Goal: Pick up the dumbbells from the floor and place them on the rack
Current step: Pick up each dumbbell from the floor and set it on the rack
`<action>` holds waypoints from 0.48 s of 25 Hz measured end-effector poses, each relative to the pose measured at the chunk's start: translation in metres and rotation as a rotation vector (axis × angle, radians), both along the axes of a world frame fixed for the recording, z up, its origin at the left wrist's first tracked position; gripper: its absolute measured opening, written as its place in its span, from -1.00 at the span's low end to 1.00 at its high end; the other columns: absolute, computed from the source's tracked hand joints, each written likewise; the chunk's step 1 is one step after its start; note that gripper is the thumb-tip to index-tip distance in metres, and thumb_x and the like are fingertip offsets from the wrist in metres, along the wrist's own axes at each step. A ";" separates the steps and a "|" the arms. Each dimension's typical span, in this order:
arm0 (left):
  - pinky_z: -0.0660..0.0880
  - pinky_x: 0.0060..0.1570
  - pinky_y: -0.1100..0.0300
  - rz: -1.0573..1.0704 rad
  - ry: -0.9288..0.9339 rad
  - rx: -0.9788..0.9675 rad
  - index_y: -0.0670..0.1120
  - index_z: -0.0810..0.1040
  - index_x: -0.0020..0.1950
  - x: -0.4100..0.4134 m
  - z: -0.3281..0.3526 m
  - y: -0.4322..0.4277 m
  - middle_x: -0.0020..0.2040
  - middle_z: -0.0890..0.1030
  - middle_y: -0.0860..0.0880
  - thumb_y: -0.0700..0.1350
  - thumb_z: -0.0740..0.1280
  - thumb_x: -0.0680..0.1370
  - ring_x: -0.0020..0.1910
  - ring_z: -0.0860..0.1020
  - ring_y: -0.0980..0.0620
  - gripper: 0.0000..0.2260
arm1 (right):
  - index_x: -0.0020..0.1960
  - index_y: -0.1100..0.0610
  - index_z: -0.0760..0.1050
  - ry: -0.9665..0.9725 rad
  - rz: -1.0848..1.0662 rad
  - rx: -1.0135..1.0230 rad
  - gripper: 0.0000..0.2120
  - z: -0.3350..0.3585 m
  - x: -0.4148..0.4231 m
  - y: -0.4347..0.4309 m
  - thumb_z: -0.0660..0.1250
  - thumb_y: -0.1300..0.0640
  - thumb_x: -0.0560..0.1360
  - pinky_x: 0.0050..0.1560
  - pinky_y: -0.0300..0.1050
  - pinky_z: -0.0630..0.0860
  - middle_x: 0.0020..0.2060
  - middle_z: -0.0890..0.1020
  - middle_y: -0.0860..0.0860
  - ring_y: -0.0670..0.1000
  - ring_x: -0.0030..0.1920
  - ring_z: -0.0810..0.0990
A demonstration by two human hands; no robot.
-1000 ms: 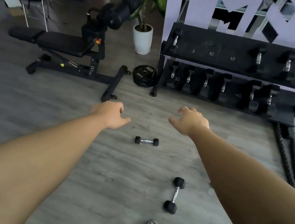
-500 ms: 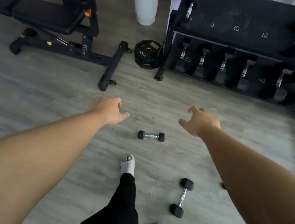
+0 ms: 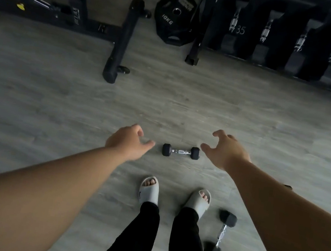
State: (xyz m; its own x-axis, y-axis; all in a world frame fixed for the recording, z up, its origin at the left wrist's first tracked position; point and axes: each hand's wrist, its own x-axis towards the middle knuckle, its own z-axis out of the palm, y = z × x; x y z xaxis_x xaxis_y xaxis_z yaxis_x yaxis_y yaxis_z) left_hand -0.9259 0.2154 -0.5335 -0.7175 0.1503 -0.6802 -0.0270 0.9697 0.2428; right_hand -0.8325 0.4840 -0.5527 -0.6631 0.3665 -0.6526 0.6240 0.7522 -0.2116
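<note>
A small black dumbbell [image 3: 181, 151] with a chrome handle lies crosswise on the grey floor, just ahead of my feet. My left hand [image 3: 128, 142] hovers to its left, fingers apart and holding nothing, thumb tip close to the near weight head. My right hand [image 3: 225, 150] hovers to its right, fingers spread and curled, also holding nothing. A larger black hex dumbbell [image 3: 220, 235] lies on the floor beside my right foot, under my right forearm. The black rack [image 3: 281, 64] stands at the top right with several dumbbells on its lower shelf.
A 10 kg weight plate [image 3: 174, 18] leans against the rack's left leg [image 3: 195, 48]. A black bench frame [image 3: 118, 46] spreads over the floor at the top left. My two feet in pale slides [image 3: 149, 190] stand behind the small dumbbell.
I have stepped forward and tilted down: both feet now stand behind the small dumbbell, and both hands have dropped closer to it. The rack's upper shelf has left the view.
</note>
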 end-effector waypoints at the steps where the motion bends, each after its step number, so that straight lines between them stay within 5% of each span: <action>1: 0.57 0.10 0.00 0.027 -0.026 0.009 0.03 0.51 0.18 -0.006 -0.031 0.002 0.11 0.63 0.02 0.35 0.36 0.49 0.06 0.61 -0.05 -0.53 | 0.53 -0.09 0.27 -0.018 -0.011 -0.016 -0.35 -0.033 -0.010 0.004 0.27 -0.31 0.52 -0.03 0.05 0.57 0.36 0.50 0.06 0.16 0.16 0.59; 4: 0.59 0.07 0.01 0.101 -0.075 0.041 0.02 0.52 0.16 -0.018 -0.123 0.009 0.08 0.64 0.03 0.35 0.39 0.47 0.03 0.62 -0.03 -0.53 | 0.53 -0.07 0.28 -0.052 -0.091 -0.080 -0.36 -0.134 -0.032 0.016 0.28 -0.30 0.53 -0.01 0.04 0.57 0.32 0.52 0.10 0.16 0.10 0.57; 8: 0.54 -0.13 0.14 0.175 -0.144 0.060 0.03 0.52 0.15 -0.027 -0.270 0.030 0.04 0.62 0.06 0.35 0.41 0.46 -0.09 0.60 0.08 -0.54 | 0.49 -0.04 0.34 -0.073 -0.142 -0.105 -0.39 -0.285 -0.050 0.031 0.28 -0.28 0.53 -0.27 -0.12 0.41 0.26 0.55 0.11 0.06 -0.10 0.52; 12: 0.49 -0.12 0.12 0.337 -0.139 0.111 0.00 0.54 0.17 -0.024 -0.406 0.055 0.07 0.62 -0.02 0.35 0.42 0.44 -0.01 0.60 -0.06 -0.49 | 0.47 0.01 0.38 -0.091 -0.188 -0.125 -0.42 -0.416 -0.049 0.038 0.28 -0.25 0.55 -0.25 -0.12 0.39 0.21 0.59 0.14 0.11 -0.05 0.55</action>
State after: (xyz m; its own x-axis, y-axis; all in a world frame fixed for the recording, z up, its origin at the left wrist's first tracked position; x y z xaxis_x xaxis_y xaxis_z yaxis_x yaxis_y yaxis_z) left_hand -0.9497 0.2700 -0.9398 -0.6414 0.0001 -0.7672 -0.3796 0.8690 0.3175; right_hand -0.8814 0.5222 -0.9685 -0.5270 0.3908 -0.7547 0.7715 0.5924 -0.2320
